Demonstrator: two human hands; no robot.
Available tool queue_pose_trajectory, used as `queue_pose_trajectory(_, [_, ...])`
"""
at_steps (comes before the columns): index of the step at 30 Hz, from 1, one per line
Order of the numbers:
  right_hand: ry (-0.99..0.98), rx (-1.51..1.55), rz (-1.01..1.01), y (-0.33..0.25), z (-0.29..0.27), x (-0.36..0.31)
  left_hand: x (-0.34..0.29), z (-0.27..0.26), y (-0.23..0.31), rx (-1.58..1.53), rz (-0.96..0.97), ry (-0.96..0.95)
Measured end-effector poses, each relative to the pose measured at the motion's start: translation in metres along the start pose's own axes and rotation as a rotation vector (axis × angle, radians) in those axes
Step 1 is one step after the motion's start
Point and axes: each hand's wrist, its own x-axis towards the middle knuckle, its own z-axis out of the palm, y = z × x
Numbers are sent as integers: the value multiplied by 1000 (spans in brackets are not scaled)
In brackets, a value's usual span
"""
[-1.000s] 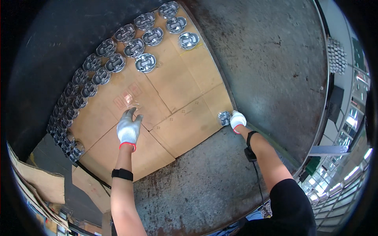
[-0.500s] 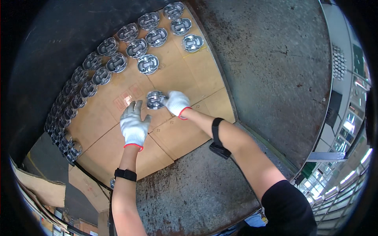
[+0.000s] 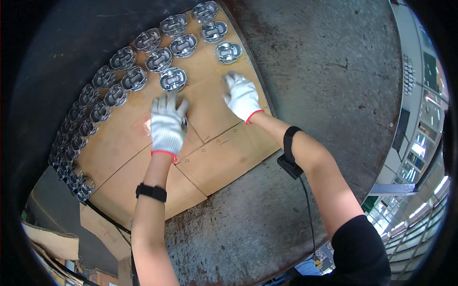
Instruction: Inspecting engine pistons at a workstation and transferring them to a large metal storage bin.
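Since the earlier frame, the right hand has left the loose piston and moved right, fingers relaxed, nothing visible in it; the left hand now mostly hides that piston on the cardboard, its grip untellable. Two rows of pistons stand beyond, a third showing only two; a black cable hangs by the right forearm.

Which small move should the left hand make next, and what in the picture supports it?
Probably, the left hand should slide the metal part it partly hides toward the nearest piston ahead: the part shows at the hand's edge, the fingers point toward that piston, cardboard shows beside it, and the right hand is apart from the part.
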Motion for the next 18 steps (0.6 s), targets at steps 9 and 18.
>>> queue_pose_trajectory(9, [-338,125,46,9,15,-45,60,22,-19,190,92,-37])
queue_pose_trajectory(18, [-54,-7,-32,12,1,-3,26,30,-12,280,261,-151])
